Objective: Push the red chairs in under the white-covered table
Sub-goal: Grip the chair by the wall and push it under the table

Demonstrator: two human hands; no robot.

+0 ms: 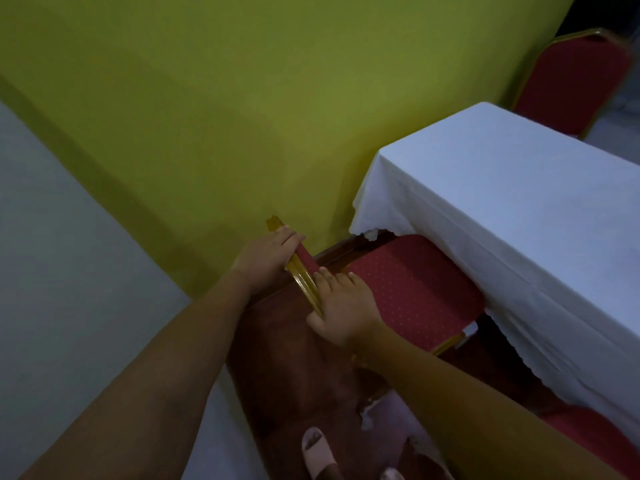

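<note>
A red padded chair (pixel 415 285) with a gold frame stands at the near end of the white-covered table (pixel 512 202). Its seat reaches partly under the hanging cloth. I see its backrest from above as a thin gold and red edge (pixel 304 268). My left hand (pixel 266 258) grips the top of the backrest at its far end. My right hand (pixel 343 303) grips the same top edge nearer to me, fingers over the seat side. A second red chair (pixel 571 84) stands on the table's far side. A third red seat (pixel 595 434) shows at the lower right, by the cloth.
A yellow-green wall (pixel 207 116) with a dark wooden skirting (pixel 332 252) runs just left of the chair and table. The floor (pixel 291 368) below is red-brown. My feet in pale slippers (pixel 318 452) stand behind the chair.
</note>
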